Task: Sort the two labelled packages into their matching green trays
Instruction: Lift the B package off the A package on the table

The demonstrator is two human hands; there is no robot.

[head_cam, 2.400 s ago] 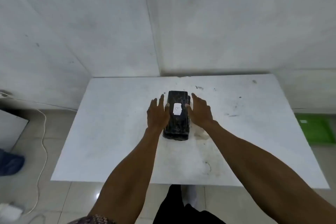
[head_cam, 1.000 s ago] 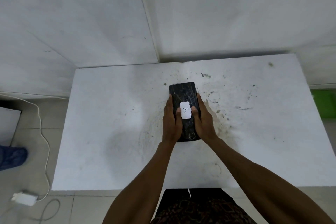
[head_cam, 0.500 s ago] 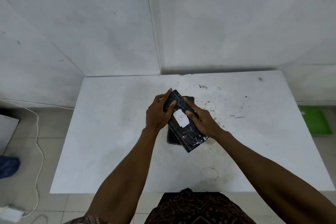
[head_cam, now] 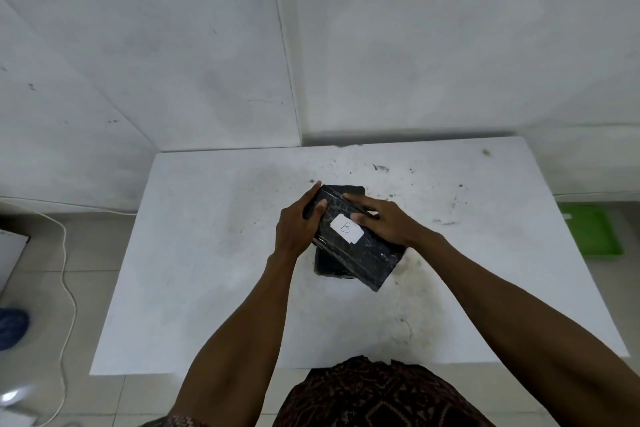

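A black wrapped package [head_cam: 360, 251] with a white label marked "B" is lifted and turned at an angle above the white table [head_cam: 207, 270]. My left hand [head_cam: 298, 225] grips its far left end and my right hand [head_cam: 391, 222] grips its right side. A second black package [head_cam: 327, 265] lies flat on the table under it, mostly hidden; its label cannot be seen. One green tray [head_cam: 590, 230] lies on the floor right of the table.
White walls meet in a corner just behind the table. A white cable [head_cam: 67, 288] and a charger run along the tiled floor on the left, near a blue object [head_cam: 12, 328]. Dark scuffs mark the tabletop.
The two packages lay stacked flat with my hands at their sides. Now the top package, marked "B", is raised off the lower one and rotated, held in both hands.
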